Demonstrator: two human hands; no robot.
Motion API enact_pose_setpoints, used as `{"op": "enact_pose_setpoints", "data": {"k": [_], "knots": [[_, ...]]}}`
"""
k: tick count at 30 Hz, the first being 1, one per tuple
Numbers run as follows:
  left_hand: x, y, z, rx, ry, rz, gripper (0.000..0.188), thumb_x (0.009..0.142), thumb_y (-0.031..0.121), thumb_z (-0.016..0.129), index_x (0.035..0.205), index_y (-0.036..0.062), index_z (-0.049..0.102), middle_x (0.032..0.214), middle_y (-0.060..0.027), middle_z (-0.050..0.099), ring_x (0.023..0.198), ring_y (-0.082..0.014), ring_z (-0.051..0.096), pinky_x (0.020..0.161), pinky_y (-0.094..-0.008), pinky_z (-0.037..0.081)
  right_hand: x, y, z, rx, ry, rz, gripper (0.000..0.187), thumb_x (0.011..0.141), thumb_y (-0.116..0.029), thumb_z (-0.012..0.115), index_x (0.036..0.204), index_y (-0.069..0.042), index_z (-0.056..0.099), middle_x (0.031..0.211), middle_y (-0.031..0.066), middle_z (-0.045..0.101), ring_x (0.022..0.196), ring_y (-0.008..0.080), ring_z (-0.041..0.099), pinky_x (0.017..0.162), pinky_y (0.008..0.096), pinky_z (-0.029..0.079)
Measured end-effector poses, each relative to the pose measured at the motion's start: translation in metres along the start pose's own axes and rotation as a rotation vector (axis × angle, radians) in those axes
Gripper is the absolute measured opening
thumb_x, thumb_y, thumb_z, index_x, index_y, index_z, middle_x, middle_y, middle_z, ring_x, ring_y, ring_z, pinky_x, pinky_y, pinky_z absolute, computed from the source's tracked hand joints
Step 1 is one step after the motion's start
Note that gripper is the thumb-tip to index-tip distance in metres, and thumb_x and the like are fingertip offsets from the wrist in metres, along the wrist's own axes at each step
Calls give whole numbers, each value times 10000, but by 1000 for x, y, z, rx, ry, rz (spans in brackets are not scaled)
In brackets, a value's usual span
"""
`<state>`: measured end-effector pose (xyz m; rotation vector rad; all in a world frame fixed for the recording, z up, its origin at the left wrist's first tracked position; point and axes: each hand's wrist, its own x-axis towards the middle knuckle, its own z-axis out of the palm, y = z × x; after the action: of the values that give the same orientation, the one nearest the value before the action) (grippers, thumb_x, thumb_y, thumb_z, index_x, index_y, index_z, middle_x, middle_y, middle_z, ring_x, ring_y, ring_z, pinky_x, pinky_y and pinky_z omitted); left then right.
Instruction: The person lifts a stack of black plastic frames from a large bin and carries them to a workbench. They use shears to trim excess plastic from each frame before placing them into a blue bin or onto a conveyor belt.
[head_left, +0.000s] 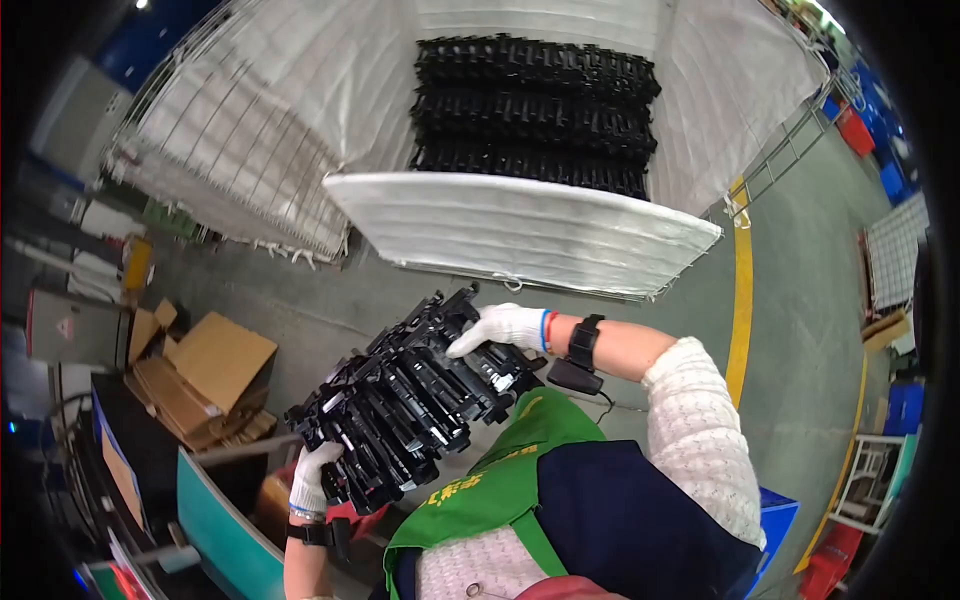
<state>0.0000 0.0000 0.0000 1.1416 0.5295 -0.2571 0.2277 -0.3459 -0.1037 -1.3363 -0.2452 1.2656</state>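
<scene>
Between my two gloved hands I carry a row of black moulded plastic parts point(405, 395), pressed side by side and tilted across my front. My left hand point(314, 478), in a white glove, grips the row's lower left end. At the upper right end my right hand point(500, 330) wraps over the parts, fingers closed on them. Ahead, similar black parts point(535, 110) lie stacked in several layers inside a wire cage lined with white quilted sheeting point(720, 90). The undersides of the held parts and some of my fingers are hidden.
The cage's white front flap point(520, 232) is folded down toward me. Cardboard pieces point(215, 375) lie at left, near a teal panel point(225, 520). A yellow floor line point(741, 300) runs along the right, and a blue bin point(778, 520) stands beside my right side.
</scene>
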Motion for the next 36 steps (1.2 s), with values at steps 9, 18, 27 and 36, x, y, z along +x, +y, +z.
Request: {"op": "enact_pose_setpoints", "data": {"k": [9,18,27,36], "knots": [[216,41,106,173,-179,-359,674,836,44,673,1491,-11,522,1341,-154,701,1126,-286,739,997,-439,619,-50,-13,-159,367,236,74,358,879,-228,858,1198,-79,795,1064,49,799,978,159,739,897,347,602],[363,49,131,290,-438,-461,730,836,72,685,1532,-15,482,1368,-169,690,1166,-292,728,1019,-437,608,-21,38,-223,650,341,109,302,917,-125,800,1203,-31,767,1077,86,791,914,191,757,865,372,622],[490,58,131,390,-399,-694,577,871,138,705,1418,-14,603,1219,-143,754,1041,-254,763,945,-411,631,9,36,-273,739,520,190,332,909,-167,821,1192,-3,760,1112,105,790,928,216,774,888,382,627],[575,63,130,475,-406,-812,258,885,199,728,1098,58,762,940,-57,777,759,-174,745,725,-333,626,48,30,-290,675,658,288,453,845,-288,900,1194,-21,788,1133,77,790,952,168,743,926,322,587]]}}
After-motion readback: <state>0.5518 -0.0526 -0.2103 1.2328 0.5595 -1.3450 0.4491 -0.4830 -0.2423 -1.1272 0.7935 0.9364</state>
